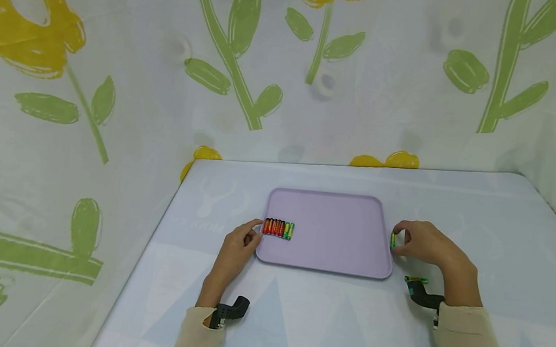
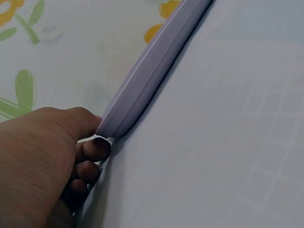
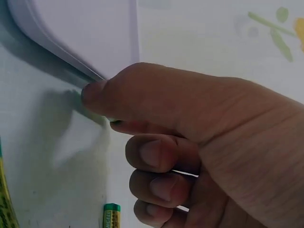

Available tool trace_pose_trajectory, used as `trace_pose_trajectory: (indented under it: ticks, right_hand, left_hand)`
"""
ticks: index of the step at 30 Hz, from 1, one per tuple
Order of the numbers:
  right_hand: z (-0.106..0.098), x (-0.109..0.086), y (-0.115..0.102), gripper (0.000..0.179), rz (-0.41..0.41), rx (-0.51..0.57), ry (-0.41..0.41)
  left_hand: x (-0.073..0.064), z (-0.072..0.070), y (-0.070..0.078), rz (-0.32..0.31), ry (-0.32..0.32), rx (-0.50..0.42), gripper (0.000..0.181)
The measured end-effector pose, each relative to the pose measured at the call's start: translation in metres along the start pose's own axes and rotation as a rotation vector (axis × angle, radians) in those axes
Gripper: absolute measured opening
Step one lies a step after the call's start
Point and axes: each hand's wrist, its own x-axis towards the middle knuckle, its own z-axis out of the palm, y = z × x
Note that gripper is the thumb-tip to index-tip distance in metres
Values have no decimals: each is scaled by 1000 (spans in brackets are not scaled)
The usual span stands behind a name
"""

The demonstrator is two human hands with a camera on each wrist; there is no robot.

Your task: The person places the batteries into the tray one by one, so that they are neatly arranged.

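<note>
A lilac tray (image 1: 337, 232) lies on the table. Inside its left edge stands a side-by-side row of several red batteries (image 1: 274, 227) and two green ones (image 1: 288, 231). At the tray's left rim (image 2: 142, 80), my left hand (image 1: 240, 248) pinches the edge, thumb on top and curled fingers below. Just outside the right rim, my right hand (image 1: 426, 243) holds a green battery (image 1: 393, 240) between thumb and index finger; in the right wrist view the fingers mostly hide it. Close to my right wrist, another green battery (image 1: 416, 280) lies on the table.
In the right wrist view, a yellow-green battery (image 3: 5, 204) shows at the left edge and a green-ended one (image 3: 112, 214) at the bottom. A pale patterned cloth covers the table (image 1: 296, 316). Behind it hangs a flowered curtain (image 1: 361, 114).
</note>
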Motion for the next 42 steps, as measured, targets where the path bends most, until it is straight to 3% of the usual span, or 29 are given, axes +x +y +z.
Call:
trace_pose_trajectory:
  ticks: [9,22,35,42]
  right_hand:
    - [-4,1,-11,45,-84,15,123]
    - [9,11,-49,41,-211,80,200]
    - [37,36,-81,38,-282,124,201]
    - [50,48,-93,40,-294,104,191]
  left_hand:
    - [1,-3,-1,-10,-2,4,32]
    - [-1,-4,0,-16,4,-4,33]
    - [-2,-3,5,-38,-12,11,33]
    - [-1,-2,5,-15,-5,5,32]
